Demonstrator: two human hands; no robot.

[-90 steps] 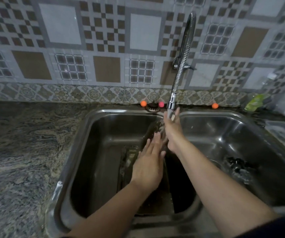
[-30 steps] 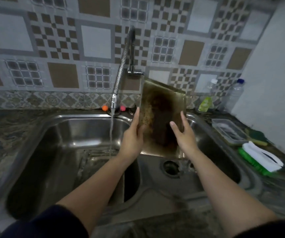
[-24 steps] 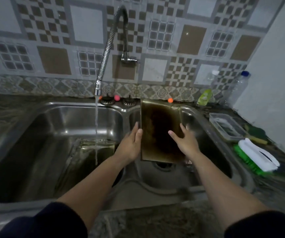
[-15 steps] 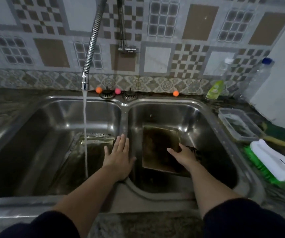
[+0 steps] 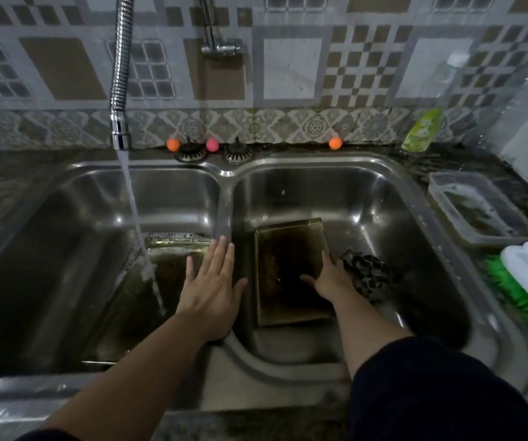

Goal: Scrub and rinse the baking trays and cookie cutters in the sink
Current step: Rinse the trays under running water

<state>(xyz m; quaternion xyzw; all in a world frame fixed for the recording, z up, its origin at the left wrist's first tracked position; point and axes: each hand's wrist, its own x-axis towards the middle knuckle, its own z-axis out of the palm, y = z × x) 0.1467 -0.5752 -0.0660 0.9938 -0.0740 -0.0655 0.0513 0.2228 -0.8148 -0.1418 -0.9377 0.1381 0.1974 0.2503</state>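
Two hands over a double sink, one baking tray in each basin.

The left hand (image 5: 210, 289) hovers flat with straight, spread fingers over the divider between the basins, holding nothing. The right hand (image 5: 331, 278) lies on the right edge of the dark, stained baking tray (image 5: 284, 275) that lies flat on the floor of the right basin (image 5: 367, 198); its fingers look straight, and whether they hook the rim I cannot tell. A pile of cookie cutters (image 5: 367, 275) sits just beside that hand, at 3 o'clock from the tray. At 9 o'clock, in the left basin (image 5: 65, 218), a second tray (image 5: 173, 249) lies under the stream from the tap (image 5: 119, 90). At 3 o'clock from the sink, on the counter, are a clear tub (image 5: 475, 208) and a green brush (image 5: 523, 294).
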